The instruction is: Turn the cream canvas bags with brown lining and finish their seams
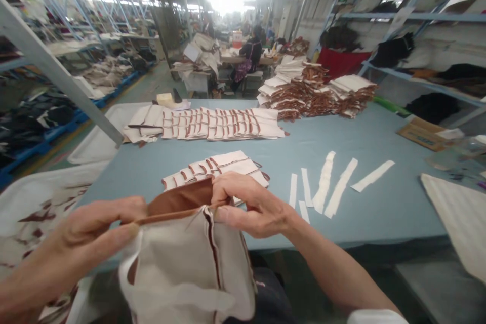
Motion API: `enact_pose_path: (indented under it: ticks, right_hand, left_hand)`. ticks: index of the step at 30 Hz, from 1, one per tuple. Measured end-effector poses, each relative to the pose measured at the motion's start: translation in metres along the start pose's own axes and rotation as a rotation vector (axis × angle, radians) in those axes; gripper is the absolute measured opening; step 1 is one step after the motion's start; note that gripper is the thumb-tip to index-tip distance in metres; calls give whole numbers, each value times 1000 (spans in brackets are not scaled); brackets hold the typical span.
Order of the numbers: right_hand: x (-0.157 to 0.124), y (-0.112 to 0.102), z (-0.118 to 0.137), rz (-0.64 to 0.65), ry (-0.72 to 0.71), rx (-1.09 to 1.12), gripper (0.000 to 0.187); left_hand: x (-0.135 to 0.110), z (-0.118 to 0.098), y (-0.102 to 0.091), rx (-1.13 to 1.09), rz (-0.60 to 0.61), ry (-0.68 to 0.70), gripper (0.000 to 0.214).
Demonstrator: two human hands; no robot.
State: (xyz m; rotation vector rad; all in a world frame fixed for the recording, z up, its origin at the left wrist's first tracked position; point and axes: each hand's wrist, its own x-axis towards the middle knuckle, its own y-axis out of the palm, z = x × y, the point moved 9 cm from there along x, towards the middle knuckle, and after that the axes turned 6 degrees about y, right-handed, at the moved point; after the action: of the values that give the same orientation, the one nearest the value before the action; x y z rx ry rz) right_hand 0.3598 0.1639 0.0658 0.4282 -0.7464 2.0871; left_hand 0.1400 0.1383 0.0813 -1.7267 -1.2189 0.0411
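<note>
A cream fabric piece (182, 268) with brown trim and a brown lining hangs in front of me at the near table edge. My left hand (94, 233) pinches its upper left edge, fingers closed on the brown trim. My right hand (254, 205) grips the upper right edge, fingers curled over the cloth. Just beyond my hands, a fanned stack of similar cream and brown pieces (220, 169) lies on the blue table (379, 131).
A long overlapping row of pieces (212, 124) and tall piles (315, 91) lie farther back. White fabric strips (334, 187) rest to the right, with a cardboard box (421, 134) beyond. White bins (94, 142) stand at left. A seated person (248, 58) works in the distance.
</note>
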Motion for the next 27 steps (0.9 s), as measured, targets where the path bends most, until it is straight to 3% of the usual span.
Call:
enact_pose_path:
  ticks: [3,5,9,13,18,27]
  right_hand:
    - [19,-5,15,57,55,45,13]
    - [27,-6,16,89,116,88,11]
    - [28,-6,10,94,168,175,14]
    - [20,-8,3,58,176,169,17]
    - [11,-14,-2,-15,137,31,15]
    - [6,-11,-22,-15,191,-48,16]
  left_hand:
    - [32,-6,0,-135,40,-55,34]
    - [51,-17,3,-175,122,7,32]
    - [68,-22,20,-201,280,-7,34]
    - [65,-11,41,-231,261,-115,29]
    - [67,-9,70,-455,233,-103,25]
    - [66,7,83,-523,115,-156,24]
